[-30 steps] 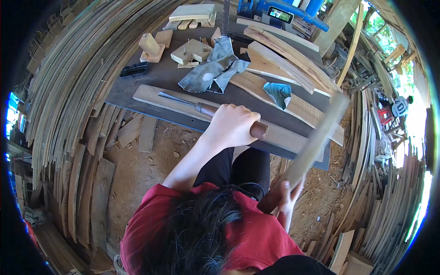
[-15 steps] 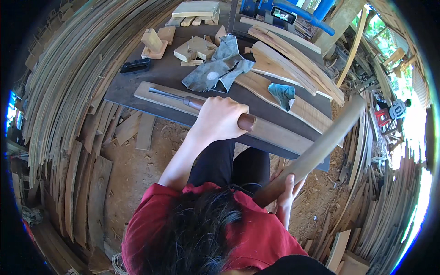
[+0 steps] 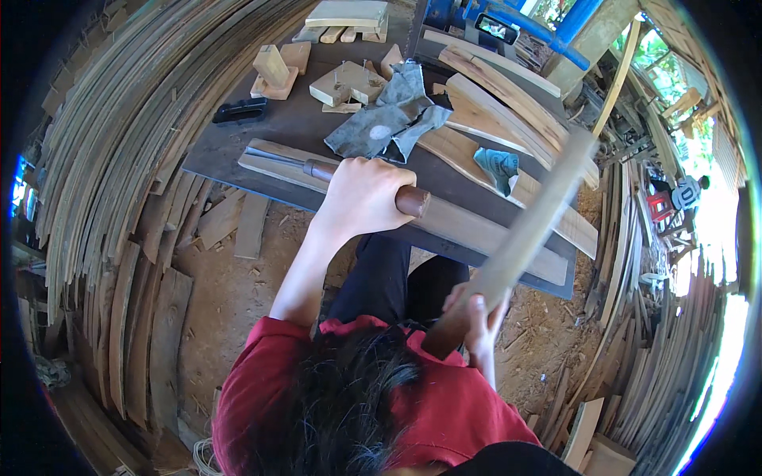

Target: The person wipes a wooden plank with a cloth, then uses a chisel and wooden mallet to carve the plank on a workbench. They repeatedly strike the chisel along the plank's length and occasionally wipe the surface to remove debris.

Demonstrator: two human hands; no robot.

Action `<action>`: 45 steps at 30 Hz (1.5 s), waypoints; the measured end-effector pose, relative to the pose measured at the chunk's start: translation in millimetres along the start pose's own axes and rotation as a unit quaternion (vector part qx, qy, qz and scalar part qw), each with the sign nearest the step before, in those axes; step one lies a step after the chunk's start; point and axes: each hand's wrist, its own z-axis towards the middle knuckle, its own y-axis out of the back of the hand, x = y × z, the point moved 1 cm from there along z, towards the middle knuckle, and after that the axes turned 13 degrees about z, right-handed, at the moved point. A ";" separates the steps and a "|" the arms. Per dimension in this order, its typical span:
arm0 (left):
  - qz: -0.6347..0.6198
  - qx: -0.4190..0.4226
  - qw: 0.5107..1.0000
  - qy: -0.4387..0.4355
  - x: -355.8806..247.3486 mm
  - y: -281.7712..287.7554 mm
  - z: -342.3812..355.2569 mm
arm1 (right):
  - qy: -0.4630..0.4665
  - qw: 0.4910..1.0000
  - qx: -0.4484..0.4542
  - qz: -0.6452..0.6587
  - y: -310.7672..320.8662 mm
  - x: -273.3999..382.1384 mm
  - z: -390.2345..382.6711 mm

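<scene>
My left hand is wrapped round the brown wooden handle of a chisel. Its metal blade points left, low over the left end of a long flat wooden board lying along the near side of the dark table. In my right hand is a thick wooden club, gripped near its lower end. The club slants up and to the right, its far end slightly blurred, apart from the chisel handle's butt.
Torn grey cloth, a small blue-grey scrap, a black tray-like object and several wood pieces lie on the table. Long planks are stacked at left. A phone stands at the back; a person is far right.
The club in my right hand has swung left, closer to the chisel. My left hand and the chisel have shifted slightly left. The table's things appear slightly further right.
</scene>
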 end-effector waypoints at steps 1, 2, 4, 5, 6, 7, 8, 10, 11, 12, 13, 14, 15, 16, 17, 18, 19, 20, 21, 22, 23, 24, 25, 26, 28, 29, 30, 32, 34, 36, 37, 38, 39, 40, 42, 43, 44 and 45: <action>0.001 0.002 1.000 0.003 0.1 0.6 0.3 | -0.010 1.000 0.012 -0.018 -4.1 -10.4 0.4; 0.002 0.004 1.000 0.005 -0.2 1.4 0.2 | 0.017 0.986 0.071 -0.148 -6.1 -11.8 2.7; 0.011 0.003 1.000 0.026 9.7 0.6 -2.2 | -0.007 0.962 0.133 -0.240 -29.2 3.6 9.7; 0.017 -0.002 0.999 0.043 21.3 1.4 -5.1 | -0.012 0.960 0.148 -0.236 -27.5 2.6 10.7; 0.005 0.003 0.998 0.063 27.7 5.5 -7.9 | -0.010 0.964 0.126 -0.236 -25.9 6.5 10.4; 0.013 -0.005 0.998 0.068 34.1 7.6 -11.1 | -0.007 0.966 0.105 -0.235 -23.8 10.6 10.5; 0.020 -0.012 0.997 0.074 40.1 9.4 -14.2 | 0.020 0.977 0.088 -0.195 -22.4 12.5 13.6; 0.025 -0.019 0.996 0.082 43.9 13.2 -15.6 | 0.025 0.995 0.015 -0.092 -11.7 -0.7 14.4; 0.023 -0.019 0.996 0.079 44.0 13.3 -16.2 | 0.031 0.998 -0.006 -0.057 -13.4 -1.1 15.8; 0.023 -0.020 0.997 0.076 43.3 12.8 -15.8 | -0.013 1.000 0.000 0.014 -29.0 6.6 13.7; 0.022 -0.022 0.997 0.074 43.0 12.7 -15.5 | 0.003 0.999 0.029 -0.022 -23.8 -6.5 17.9; 0.024 -0.006 0.997 0.077 43.0 13.2 -15.2 | 0.038 0.991 0.080 -0.105 -33.7 -5.4 20.0; 0.027 0.011 0.996 0.081 43.1 14.0 -15.2 | 0.071 0.971 0.129 -0.186 -46.2 -2.3 23.5; 0.029 0.029 0.996 0.084 43.0 14.5 -15.1 | 0.003 0.948 0.185 -0.258 -48.5 -1.5 26.7; 0.039 0.003 0.995 0.087 46.2 14.7 -15.8 | -0.013 0.943 0.203 -0.265 -50.4 -4.7 28.4; 0.050 -0.024 0.994 0.090 53.1 14.2 -17.8 | -0.006 0.949 0.195 -0.248 -50.5 -4.1 27.4; 0.061 -0.051 0.993 0.092 58.4 13.1 -19.0 | 0.001 0.955 0.187 -0.231 -50.0 -3.3 26.2; 0.078 -0.069 0.990 0.098 60.6 11.2 -19.1 | 0.002 0.961 0.169 -0.218 -45.7 -2.5 27.0; 0.073 -0.080 0.989 0.104 58.2 12.3 -18.4 | 0.000 0.967 0.150 -0.207 -39.2 -0.9 27.1; 0.068 -0.089 0.988 0.109 54.2 15.0 -16.7 | 0.012 0.978 0.121 -0.171 -31.9 -3.0 27.1; 0.062 -0.099 0.987 0.114 49.2 16.8 -14.7 | -0.041 0.989 0.086 -0.110 -18.4 -9.3 24.4; 0.064 -0.137 0.984 0.096 41.2 18.7 -12.5 | -0.039 0.993 0.067 -0.084 -11.8 -6.3 22.7; 0.046 -0.161 0.982 0.084 29.8 21.7 -8.5 | -0.037 0.996 0.047 -0.059 -4.9 -3.1 21.0; 0.028 -0.185 0.980 0.071 15.7 25.4 -2.8 | -0.016 0.998 0.028 -0.060 5.5 -2.1 19.1; 0.007 -0.209 0.976 0.055 -9.0 28.8 7.0 | 0.005 0.996 -0.022 -0.083 22.3 10.3 12.0; 0.021 -0.210 0.976 0.060 -22.6 33.6 12.3 | 0.018 0.996 -0.038 -0.081 35.1 13.3 9.5; 0.001 -0.206 0.977 0.044 -37.7 33.6 18.2 | 0.027 0.995 -0.069 -0.070 45.4 18.8 3.0; -0.060 -0.189 0.980 0.009 -68.5 33.7 27.0 | 0.039 0.990 -0.122 -0.050 64.9 30.2 -7.9; -0.126 -0.157 0.978 -0.048 -103.9 30.7 33.9 | 0.041 0.986 -0.161 -0.012 82.6 42.7 -19.8; -0.158 -0.101 0.975 -0.115 -141.4 25.5 39.9 | 0.073 0.972 -0.220 -0.047 111.3 44.6 -28.3; -0.168 -0.061 0.972 -0.151 -162.5 21.3 42.9 | 0.069 0.965 -0.250 -0.033 105.5 58.7 -33.1; -0.156 -0.011 0.969 -0.191 -186.7 17.5 45.9 | 0.086 0.948 -0.282 -0.121 122.0 59.0 -39.1; -0.145 0.040 0.962 -0.227 -208.8 12.2 48.4 | 0.107 0.941 -0.285 -0.150 130.7 63.0 -43.9; -0.181 0.026 0.952 -0.244 -228.2 6.7 49.8 | 0.145 0.934 -0.300 -0.131 149.6 60.0 -46.6; -0.236 0.036 0.927 -0.288 -268.3 -5.1 57.6 | 0.184 0.908 -0.361 -0.111 158.8 68.2 -56.8; -0.249 0.050 0.919 -0.301 -286.9 -8.7 61.6 | 0.186 0.895 -0.389 -0.114 154.2 83.9 -60.7; -0.255 0.020 0.920 -0.298 -304.6 -17.1 61.6 | 0.234 0.880 -0.397 -0.118 169.3 86.4 -64.4; -0.260 -0.013 0.920 -0.292 -320.0 -29.2 60.0 | 0.238 0.885 -0.379 -0.127 190.7 94.1 -70.7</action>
